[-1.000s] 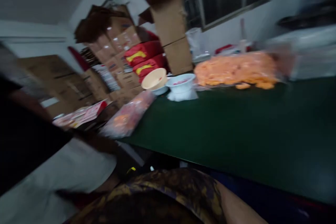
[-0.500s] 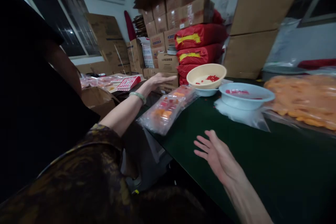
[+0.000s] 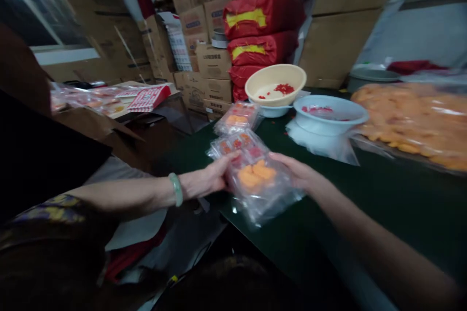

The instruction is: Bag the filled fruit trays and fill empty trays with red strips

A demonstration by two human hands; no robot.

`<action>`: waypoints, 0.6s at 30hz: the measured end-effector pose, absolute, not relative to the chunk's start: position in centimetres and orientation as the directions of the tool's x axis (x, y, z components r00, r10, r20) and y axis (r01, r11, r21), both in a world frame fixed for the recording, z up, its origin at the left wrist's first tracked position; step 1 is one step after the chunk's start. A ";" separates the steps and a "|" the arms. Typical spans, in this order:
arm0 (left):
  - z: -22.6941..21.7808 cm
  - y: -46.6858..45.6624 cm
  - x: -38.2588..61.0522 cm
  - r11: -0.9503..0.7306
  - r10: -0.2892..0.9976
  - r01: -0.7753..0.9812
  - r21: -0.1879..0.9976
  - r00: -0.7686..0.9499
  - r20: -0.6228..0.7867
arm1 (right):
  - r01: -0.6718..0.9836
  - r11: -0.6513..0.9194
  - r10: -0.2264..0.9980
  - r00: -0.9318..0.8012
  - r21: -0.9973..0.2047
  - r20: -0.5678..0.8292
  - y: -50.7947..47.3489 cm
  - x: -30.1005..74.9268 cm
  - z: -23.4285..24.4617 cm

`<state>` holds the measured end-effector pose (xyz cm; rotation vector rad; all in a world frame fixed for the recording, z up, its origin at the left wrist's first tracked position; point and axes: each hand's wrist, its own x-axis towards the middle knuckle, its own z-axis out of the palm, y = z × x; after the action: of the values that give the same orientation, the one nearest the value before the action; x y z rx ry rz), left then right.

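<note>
My left hand (image 3: 206, 181), with a green bangle (image 3: 176, 189) on the wrist, grips the left edge of a clear plastic packet (image 3: 251, 175) of orange and red pieces. My right hand (image 3: 297, 172) holds the same packet from the right side. The packet hangs just above the near left corner of the green table (image 3: 365, 204). A second similar packet (image 3: 237, 117) lies on the table behind it.
A cream bowl (image 3: 275, 85) with red bits and a pale blue bowl (image 3: 330, 112) stand at the back. A large bag of orange pieces (image 3: 412, 114) lies at right. Red sacks (image 3: 262, 14) and cardboard boxes (image 3: 213, 60) are stacked behind. More packets (image 3: 83, 97) lie at left.
The view swung left and settled. My left hand came back from the far left, my right hand moved in, and both now hold one packet lifted from the pile.
</note>
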<state>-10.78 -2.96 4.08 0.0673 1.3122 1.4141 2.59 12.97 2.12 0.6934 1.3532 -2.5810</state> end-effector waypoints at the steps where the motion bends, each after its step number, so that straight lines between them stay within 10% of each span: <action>1: 3.9 -2.1 -8.4 0.310 0.700 -0.666 0.679 -0.323 -0.637 | 0.355 -0.551 0.089 -0.875 -0.755 -0.476 14.6 4.7 2.6; 7: 4.4 1.1 0.8 0.564 0.714 -0.532 0.631 -0.070 -0.697 | 0.400 -0.417 0.230 -0.822 -0.816 -0.521 20.6 15.7 4.9; 10: 7.8 0.8 0.4 0.801 0.582 -0.077 0.593 0.326 -0.745 | 0.392 -0.397 0.268 -0.816 -0.830 -0.513 21.1 16.8 5.1; 14: 13.9 4.9 -2.1 0.174 0.854 0.382 0.908 0.400 -0.332 | 0.415 -0.110 0.485 -0.771 -0.903 -0.413 21.5 16.4 7.8; 18: 14.2 16.3 -3.8 -0.248 0.835 0.553 0.796 0.538 -0.114 | 0.441 0.226 0.841 -0.538 -0.869 -0.053 17.8 20.2 11.5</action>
<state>-3.81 16.27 14.21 1.9364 1.1288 0.4247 20.17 17.77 11.53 1.5704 2.7638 -1.6644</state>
